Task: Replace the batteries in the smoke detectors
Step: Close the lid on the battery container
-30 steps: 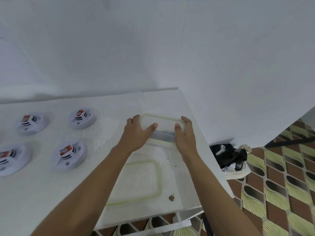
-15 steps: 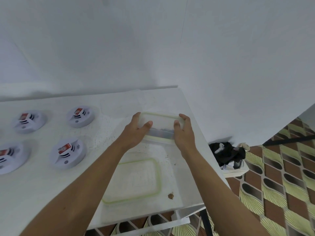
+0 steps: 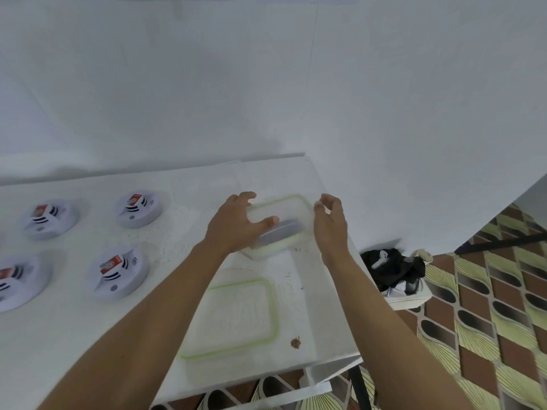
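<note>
A clear plastic box (image 3: 284,211) with a green rim stands near the table's far right corner, tilted, with dark items showing through its wall. My left hand (image 3: 236,226) grips its left end, thumb on the near side and fingers over the far corner. My right hand (image 3: 330,223) hovers at the box's right end with its fingers loosely curved and holding nothing. Several white round smoke detectors lie face down on the left: one (image 3: 139,210) at the back, one (image 3: 118,272) nearer, two more (image 3: 50,218) (image 3: 14,282) further left. Each shows a red-and-white battery.
A flat clear lid (image 3: 236,318) with a green rim lies on the white table (image 3: 310,291) near its front edge, beside a small brown speck (image 3: 295,342). A white bin (image 3: 405,294) with black items stands on the patterned floor to the right. A white wall rises behind.
My right hand has let go of the box's right end and opened. My left hand has shifted its hold and tipped the box.
</note>
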Motion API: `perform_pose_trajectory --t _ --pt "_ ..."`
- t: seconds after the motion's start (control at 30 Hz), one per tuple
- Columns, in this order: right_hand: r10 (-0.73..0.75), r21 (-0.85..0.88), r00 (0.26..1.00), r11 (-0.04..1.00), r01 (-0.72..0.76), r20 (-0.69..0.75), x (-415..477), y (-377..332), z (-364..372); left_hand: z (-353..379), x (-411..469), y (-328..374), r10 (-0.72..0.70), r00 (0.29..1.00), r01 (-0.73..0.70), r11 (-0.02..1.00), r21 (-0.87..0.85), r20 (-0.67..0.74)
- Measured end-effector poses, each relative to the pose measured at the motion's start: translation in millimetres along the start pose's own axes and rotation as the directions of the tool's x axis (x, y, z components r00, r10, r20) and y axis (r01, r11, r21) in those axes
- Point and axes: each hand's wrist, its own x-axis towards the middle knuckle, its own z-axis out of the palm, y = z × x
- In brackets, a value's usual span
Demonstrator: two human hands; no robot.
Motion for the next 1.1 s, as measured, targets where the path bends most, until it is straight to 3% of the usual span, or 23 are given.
perform_pose_trajectory --t 0.13,0.27,0.4,0.57,1.1 --pt "0.068 0.034 0.996 0.997 -0.070 0.052 -9 3 9 12 -5 13 -0.054 0.991 0.075 0.983 0.170 -0.126" --pt "0.085 -0.004 0.991 0.996 -0.085 0.103 -5 4 19 7 -4 14 -0.066 0.997 0.071 0.976 0.206 -0.029" --pt "0.082 -0.032 0.989 0.996 -0.078 0.125 0 7 25 4 -3 11 -0.086 0.989 0.072 0.991 0.114 0.118" --pt "0.056 -0.056 0.983 0.997 -0.046 0.175 8 12 25 6 2 11 0.019 0.967 0.002 0.997 -0.082 0.255" --pt "0.052 -0.018 0.989 0.999 -0.050 0.138 8 15 30 12 -3 15 -0.019 0.959 0.087 0.969 -0.231 0.284"
